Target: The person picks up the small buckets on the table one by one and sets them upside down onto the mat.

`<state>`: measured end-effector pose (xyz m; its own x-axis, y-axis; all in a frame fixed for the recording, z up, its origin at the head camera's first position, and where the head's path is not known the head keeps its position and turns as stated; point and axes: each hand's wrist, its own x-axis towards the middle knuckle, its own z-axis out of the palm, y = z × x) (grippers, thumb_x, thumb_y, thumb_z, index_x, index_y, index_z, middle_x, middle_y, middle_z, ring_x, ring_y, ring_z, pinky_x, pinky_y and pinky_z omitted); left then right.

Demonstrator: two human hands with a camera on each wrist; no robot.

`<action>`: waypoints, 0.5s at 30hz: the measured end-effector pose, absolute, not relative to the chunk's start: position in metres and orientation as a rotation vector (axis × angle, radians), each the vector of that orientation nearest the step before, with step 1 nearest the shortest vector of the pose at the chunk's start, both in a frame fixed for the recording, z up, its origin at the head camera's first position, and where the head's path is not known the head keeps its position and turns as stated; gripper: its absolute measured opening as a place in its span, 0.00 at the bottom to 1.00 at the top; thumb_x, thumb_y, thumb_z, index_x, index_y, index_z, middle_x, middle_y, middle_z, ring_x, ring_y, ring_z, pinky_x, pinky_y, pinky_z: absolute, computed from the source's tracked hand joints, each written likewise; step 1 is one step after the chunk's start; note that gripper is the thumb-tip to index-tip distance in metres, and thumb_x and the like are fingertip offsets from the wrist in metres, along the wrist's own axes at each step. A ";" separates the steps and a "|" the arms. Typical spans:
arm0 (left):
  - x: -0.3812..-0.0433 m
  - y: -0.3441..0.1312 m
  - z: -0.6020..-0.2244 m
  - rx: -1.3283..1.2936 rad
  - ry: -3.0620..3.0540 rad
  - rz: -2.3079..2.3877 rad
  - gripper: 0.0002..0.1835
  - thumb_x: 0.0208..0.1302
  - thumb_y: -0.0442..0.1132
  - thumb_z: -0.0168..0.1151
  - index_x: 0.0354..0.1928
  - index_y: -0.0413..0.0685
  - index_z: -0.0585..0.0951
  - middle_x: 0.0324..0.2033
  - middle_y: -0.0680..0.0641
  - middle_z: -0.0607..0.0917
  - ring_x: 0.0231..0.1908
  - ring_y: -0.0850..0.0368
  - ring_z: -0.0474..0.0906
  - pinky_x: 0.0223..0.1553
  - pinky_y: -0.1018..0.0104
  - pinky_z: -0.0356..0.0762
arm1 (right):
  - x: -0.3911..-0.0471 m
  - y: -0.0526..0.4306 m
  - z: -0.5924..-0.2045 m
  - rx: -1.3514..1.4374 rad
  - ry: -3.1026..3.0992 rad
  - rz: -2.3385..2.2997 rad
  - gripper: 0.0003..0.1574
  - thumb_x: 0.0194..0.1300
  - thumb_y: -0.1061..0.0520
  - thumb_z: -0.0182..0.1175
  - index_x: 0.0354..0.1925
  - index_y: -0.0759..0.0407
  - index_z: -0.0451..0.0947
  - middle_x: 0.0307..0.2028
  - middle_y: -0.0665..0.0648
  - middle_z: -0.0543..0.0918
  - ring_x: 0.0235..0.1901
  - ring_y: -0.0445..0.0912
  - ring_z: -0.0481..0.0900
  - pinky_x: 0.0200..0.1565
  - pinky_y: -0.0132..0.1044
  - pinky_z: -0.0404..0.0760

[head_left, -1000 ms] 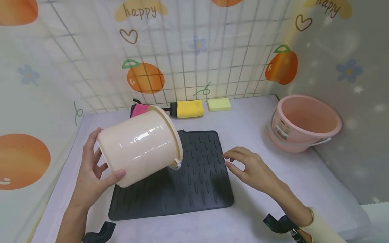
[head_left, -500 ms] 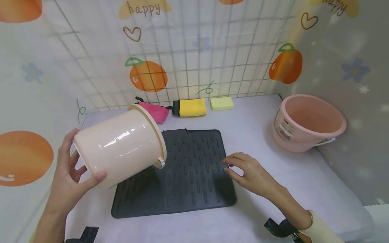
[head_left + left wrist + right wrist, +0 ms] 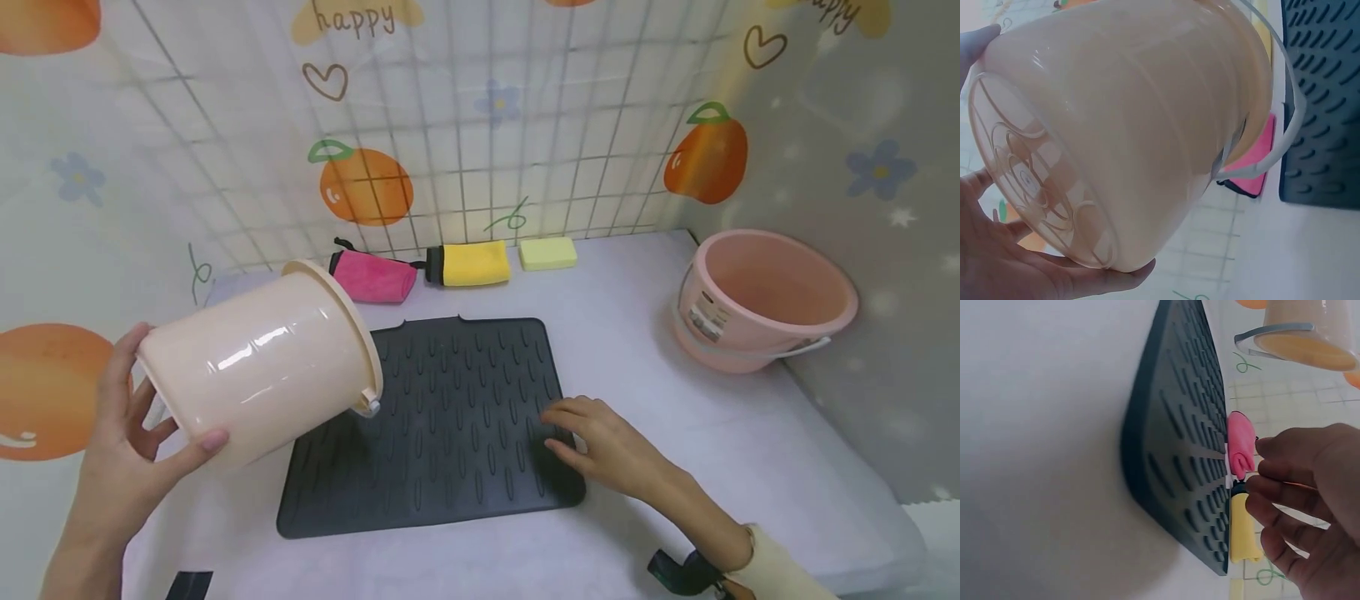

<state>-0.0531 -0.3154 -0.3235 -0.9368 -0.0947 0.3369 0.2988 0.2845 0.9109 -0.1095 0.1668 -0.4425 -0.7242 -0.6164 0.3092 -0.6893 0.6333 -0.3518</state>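
Note:
A cream plastic bucket point(image 3: 262, 367) is tipped on its side in the air, its mouth facing right and its base to the left. My left hand point(image 3: 123, 442) grips it around the bottom edge; in the left wrist view the ribbed base point(image 3: 1035, 181) and white handle point(image 3: 1291, 125) show. My right hand point(image 3: 607, 446) hovers over the right edge of a black ridged mat point(image 3: 450, 417), its fingers loosely bent with nothing between them. In the right wrist view the bucket's mouth point(image 3: 1304, 350) is apart from the right hand.
A pink bucket point(image 3: 720, 333) with a white handle stands at the back right. Along the back lie a pink cloth item point(image 3: 373, 277), a yellow one point(image 3: 476, 263) with a black end, and a pale yellow block point(image 3: 547, 253). A patterned curtain over a wire grid point(image 3: 517, 175) rises behind.
My left hand has carried the tilted cream bucket leftward, uncovering the pink cloth item and more of the mat. My right hand has shifted slightly down and left.

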 end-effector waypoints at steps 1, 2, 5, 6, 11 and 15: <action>-0.053 -0.318 -0.324 -0.180 -2.260 -1.657 0.66 0.39 0.10 0.68 0.79 0.60 0.52 0.76 0.48 0.48 0.74 0.48 0.50 0.46 0.84 0.73 | -0.109 0.167 -0.445 1.090 -2.693 0.678 0.19 0.60 0.55 0.73 0.50 0.58 0.84 0.50 0.51 0.83 0.51 0.47 0.80 0.51 0.45 0.80; -0.052 -0.320 -0.324 -0.175 -2.290 -1.616 0.66 0.39 0.11 0.68 0.79 0.60 0.52 0.76 0.48 0.48 0.74 0.48 0.50 0.45 0.85 0.73 | -0.108 0.167 -0.447 1.100 -2.692 0.675 0.20 0.60 0.55 0.73 0.50 0.59 0.84 0.49 0.52 0.83 0.50 0.47 0.80 0.51 0.45 0.80; -0.052 -0.327 -0.325 -0.170 -2.372 -1.500 0.67 0.41 0.12 0.70 0.80 0.62 0.50 0.76 0.49 0.48 0.74 0.50 0.50 0.45 0.86 0.71 | -0.106 0.167 -0.456 1.126 -2.694 0.669 0.21 0.59 0.55 0.74 0.49 0.60 0.84 0.48 0.52 0.83 0.48 0.48 0.81 0.50 0.45 0.81; -0.052 -0.330 -0.325 -0.176 -2.379 -1.496 0.67 0.41 0.12 0.69 0.80 0.62 0.49 0.76 0.49 0.47 0.74 0.50 0.50 0.45 0.86 0.71 | -0.105 0.167 -0.458 1.131 -2.696 0.665 0.21 0.59 0.55 0.74 0.50 0.59 0.84 0.48 0.52 0.83 0.48 0.47 0.81 0.50 0.45 0.81; -0.049 -0.346 -0.318 -0.178 -2.405 -1.445 0.67 0.42 0.12 0.69 0.80 0.63 0.48 0.76 0.49 0.45 0.75 0.53 0.47 0.45 0.85 0.69 | -0.103 0.166 -0.469 1.153 -2.709 0.633 0.23 0.57 0.54 0.75 0.50 0.59 0.83 0.49 0.52 0.83 0.49 0.48 0.81 0.50 0.45 0.81; -0.048 -0.357 -0.314 -0.130 -2.469 -1.287 0.68 0.40 0.14 0.71 0.80 0.63 0.49 0.76 0.50 0.48 0.74 0.54 0.50 0.44 0.87 0.69 | -0.101 0.165 -0.474 1.151 -2.731 0.618 0.24 0.56 0.54 0.76 0.49 0.59 0.84 0.50 0.53 0.82 0.49 0.48 0.80 0.50 0.45 0.81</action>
